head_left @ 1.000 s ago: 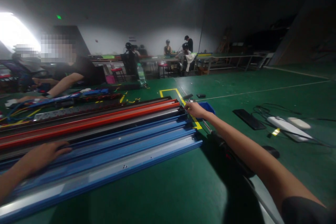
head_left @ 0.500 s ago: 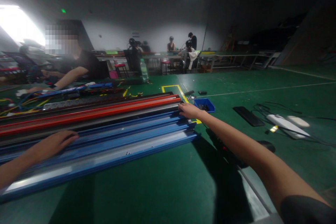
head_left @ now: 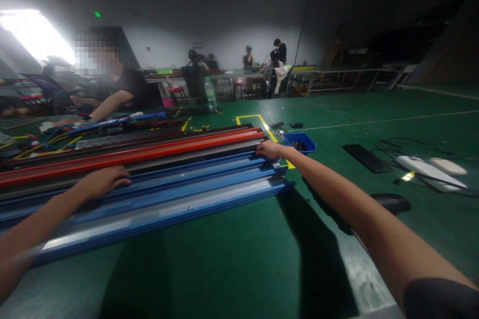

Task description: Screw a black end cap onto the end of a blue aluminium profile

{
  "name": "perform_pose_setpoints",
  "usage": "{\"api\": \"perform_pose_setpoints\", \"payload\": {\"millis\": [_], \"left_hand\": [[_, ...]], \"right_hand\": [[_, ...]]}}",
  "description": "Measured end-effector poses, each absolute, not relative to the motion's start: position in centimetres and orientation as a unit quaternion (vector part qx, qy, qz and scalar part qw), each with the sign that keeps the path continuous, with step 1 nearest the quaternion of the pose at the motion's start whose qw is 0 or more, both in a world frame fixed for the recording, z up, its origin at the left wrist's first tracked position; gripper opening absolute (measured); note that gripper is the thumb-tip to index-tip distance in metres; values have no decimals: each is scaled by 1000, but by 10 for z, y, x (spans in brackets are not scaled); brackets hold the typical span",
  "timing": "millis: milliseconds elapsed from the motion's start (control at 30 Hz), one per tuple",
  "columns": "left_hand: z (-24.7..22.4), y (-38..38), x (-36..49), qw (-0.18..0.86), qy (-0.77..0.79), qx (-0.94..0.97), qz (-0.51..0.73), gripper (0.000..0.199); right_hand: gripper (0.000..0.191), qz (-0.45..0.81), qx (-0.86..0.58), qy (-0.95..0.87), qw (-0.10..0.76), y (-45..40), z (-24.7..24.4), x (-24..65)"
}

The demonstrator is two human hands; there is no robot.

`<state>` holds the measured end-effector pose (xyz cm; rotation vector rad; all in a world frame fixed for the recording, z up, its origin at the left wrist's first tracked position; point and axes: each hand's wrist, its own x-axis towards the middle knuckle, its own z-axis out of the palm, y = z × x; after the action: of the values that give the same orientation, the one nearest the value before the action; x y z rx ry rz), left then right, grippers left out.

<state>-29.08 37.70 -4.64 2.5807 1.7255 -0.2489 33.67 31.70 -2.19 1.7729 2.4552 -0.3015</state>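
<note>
Long blue metal profiles [head_left: 220, 179] lie side by side on the green table, with a red profile [head_left: 149, 157] and dark ones behind them. My left hand [head_left: 107, 182] rests over the farthest blue profile, its fingers curled down across the edge. At that profile's right end is my right hand [head_left: 270, 149], with the fingers bent around it. The undersides of both hands are hidden, so how firmly they grip does not show. A small screw-like piece [head_left: 190, 208] sits on the nearest blue profile.
Beyond my right hand stands a blue bin [head_left: 309, 143] with small dark parts. A black slab [head_left: 366, 158], a white power strip [head_left: 430, 172] and cables lie right. A bottle [head_left: 210, 93] stands at the back. A co-worker [head_left: 127, 87] reaches over wiring at left.
My left hand has moved right along the blue profiles, and its fingers are more curled. My right hand has shifted slightly left relative to the profile ends. The whole view has turned a little.
</note>
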Motion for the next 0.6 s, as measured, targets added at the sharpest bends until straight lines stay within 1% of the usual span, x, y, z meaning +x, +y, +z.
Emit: {"api": "perform_pose_setpoints", "payload": {"millis": [133, 333, 600], "left_hand": [[-42, 366, -290, 5, 570, 815, -106, 59], [-29, 358, -281, 8, 561, 818, -124, 53], [0, 367, -281, -20, 544, 829, -129, 58]], "right_hand": [[27, -108, 576, 810, 24, 320, -27, 341], [27, -100, 568, 817, -26, 320, -21, 343], [30, -87, 574, 810, -77, 315, 3, 348]]}}
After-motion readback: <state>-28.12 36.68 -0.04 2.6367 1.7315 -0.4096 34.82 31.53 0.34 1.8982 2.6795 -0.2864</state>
